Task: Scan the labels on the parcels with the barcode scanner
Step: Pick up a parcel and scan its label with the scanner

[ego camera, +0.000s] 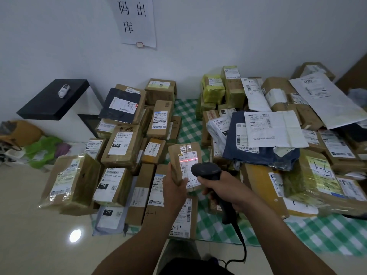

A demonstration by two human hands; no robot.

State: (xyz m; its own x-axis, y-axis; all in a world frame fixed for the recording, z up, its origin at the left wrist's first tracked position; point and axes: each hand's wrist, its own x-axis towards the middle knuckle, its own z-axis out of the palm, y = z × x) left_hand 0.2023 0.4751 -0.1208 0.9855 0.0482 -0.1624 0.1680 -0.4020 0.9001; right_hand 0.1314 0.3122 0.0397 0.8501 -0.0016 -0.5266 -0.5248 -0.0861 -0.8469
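Leftmost, a stack of labelled boxes (123, 145) sits on the green checked cloth (317, 235) on the floor. Just right of it, the left hand (174, 187) has its fingers curled round the lower edge of a small brown parcel (179, 155), raised and tilted back, with a red scan line (187, 160) across its white label (188, 165). Next right, the right hand (224, 189) has its fingers wrapped round the handle of the black barcode scanner (206, 171), aimed at that label from near, with a second parcel heap (274, 132) beyond; best to hold the parcel steady and square and run the line across the whole barcode, clear of tape glare.
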